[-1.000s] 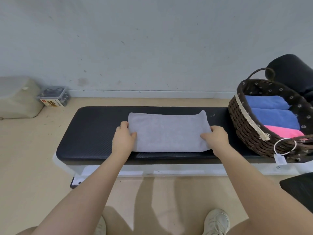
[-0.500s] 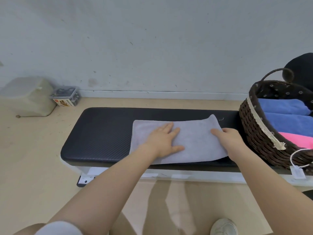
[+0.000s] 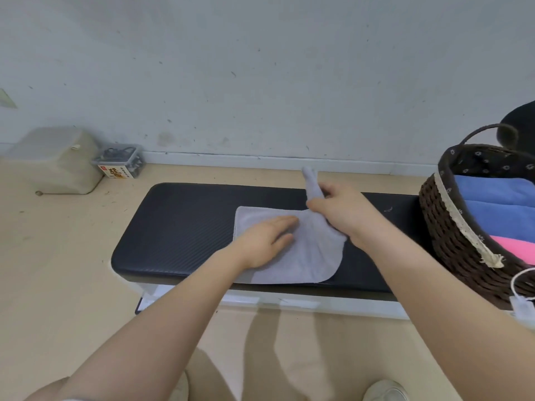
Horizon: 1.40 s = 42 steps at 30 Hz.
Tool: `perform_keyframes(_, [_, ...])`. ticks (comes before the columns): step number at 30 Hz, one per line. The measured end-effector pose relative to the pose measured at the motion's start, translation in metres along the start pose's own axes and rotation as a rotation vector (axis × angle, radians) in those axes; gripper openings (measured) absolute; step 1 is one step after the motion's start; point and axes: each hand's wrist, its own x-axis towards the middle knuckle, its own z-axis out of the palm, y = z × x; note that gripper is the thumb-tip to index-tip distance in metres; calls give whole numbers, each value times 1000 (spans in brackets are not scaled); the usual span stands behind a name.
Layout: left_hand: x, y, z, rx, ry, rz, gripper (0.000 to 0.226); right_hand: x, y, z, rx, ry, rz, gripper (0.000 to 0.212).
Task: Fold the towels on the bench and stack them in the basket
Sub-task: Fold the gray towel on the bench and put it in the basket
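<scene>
A grey towel (image 3: 307,256) lies on the black padded bench (image 3: 179,227). My left hand (image 3: 266,241) rests flat on the towel's left half with straight fingers. My right hand (image 3: 338,209) grips the towel's right end and holds it lifted off the bench, a corner sticking up above the fist. At the bench's right end stands the dark wicker basket (image 3: 451,235), holding two folded blue towels (image 3: 498,198) and a pink towel (image 3: 515,244).
A beige container (image 3: 58,160) and a small clear box (image 3: 121,162) sit on the floor by the wall at the left. A dark object (image 3: 521,123) is behind the basket. My shoes (image 3: 385,390) show at the bottom edge.
My left hand went from the towel's left edge to lie flat on its middle. My right hand gripped the right end and lifted it up and leftward.
</scene>
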Motion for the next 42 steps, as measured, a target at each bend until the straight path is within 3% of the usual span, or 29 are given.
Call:
perform_keyframes(4, [-32,-31,-17,-37,183,-144,42,3,-10,49,-101,-55,-32,10])
perform_keyframes(7, [-47,-45,-20,-376,203,-239,37,3,-9,89,-32,-83,-23,19])
perform_keyframes(9, [-52,-47,-17,-628,262,-290,36,1,-7,110,-51,-114,-19,15])
perform_keyframes(11, [-52,-47,-10,-687,343,-330,41,-3,-8,121,-117,-201,-18,15])
perform_keyframes(13, [-49,-43,-6,-644,424,-381,36,-7,-6,119,-139,-234,-36,25])
perform_keyframes(15, [-44,-39,-5,-589,452,-414,42,-8,1,105,-129,-125,-66,44])
perform_keyframes(18, [-42,-36,0,-495,483,-376,45,-2,24,83,-291,63,-155,42])
perform_keyframes(21, [-40,-36,2,-450,504,-324,37,5,46,79,-520,-17,-118,46])
perform_keyframes(25, [-38,-39,-3,-444,475,-320,41,6,65,86,-543,-73,4,57])
perform_keyframes(28, [-33,-37,-6,-441,514,-411,44,3,69,93,-614,-46,60,64])
perform_keyframes(30, [-32,-34,-4,-174,588,-423,37,3,67,94,-646,-39,78,76])
perform_keyframes(32, [-31,-31,-1,192,654,-254,24,3,62,91,-641,-73,96,89])
perform_keyframes(34, [-31,-27,-5,364,547,-76,18,1,58,86,-611,-83,90,95])
perform_keyframes(36, [-32,-26,-7,492,227,-31,51,-1,57,81,-567,6,60,90])
perform_keyframes(38, [-34,-31,-8,557,11,-65,73,-3,57,76,-457,102,82,81])
perform_keyframes(42, [-40,-41,-2,470,-125,-101,101,-4,57,71,-309,58,241,52])
